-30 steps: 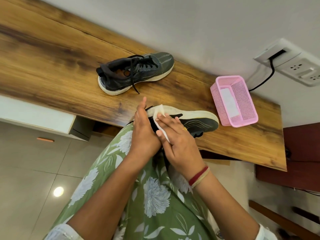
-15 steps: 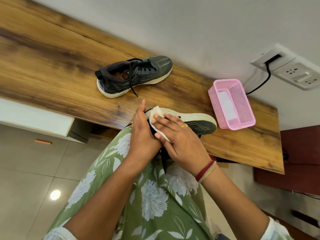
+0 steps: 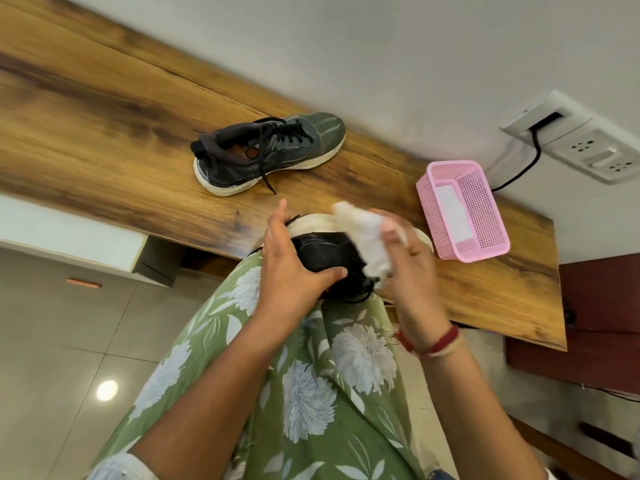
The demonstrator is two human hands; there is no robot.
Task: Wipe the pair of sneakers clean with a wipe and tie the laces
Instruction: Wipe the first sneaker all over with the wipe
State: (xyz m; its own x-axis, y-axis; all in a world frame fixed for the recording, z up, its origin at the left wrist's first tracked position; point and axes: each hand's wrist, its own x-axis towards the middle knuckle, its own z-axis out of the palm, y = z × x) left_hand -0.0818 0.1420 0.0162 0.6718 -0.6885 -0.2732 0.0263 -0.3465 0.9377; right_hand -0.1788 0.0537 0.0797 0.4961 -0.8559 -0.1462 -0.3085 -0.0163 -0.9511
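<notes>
One dark grey sneaker (image 3: 268,155) with a white sole and loose black laces lies on its side on the wooden shelf (image 3: 104,133). The second sneaker (image 3: 323,251) is at the shelf's front edge, its sole turned up. My left hand (image 3: 291,268) grips its heel end, thumb curled round the dark upper. My right hand (image 3: 403,258), blurred, holds a crumpled white wipe (image 3: 363,237) against the shoe's side. Most of this shoe is hidden behind my hands.
A pink mesh basket (image 3: 485,220) holding a white pack stands on the shelf at the right. Behind it a wall socket panel (image 3: 581,136) has a black cable plugged in. My green floral clothing fills the foreground, with tiled floor at the left.
My right hand with the wipe has shifted right and lifted along the shoe, the wipe now bunched up. My left hand has turned, its thumb wrapping over the upper.
</notes>
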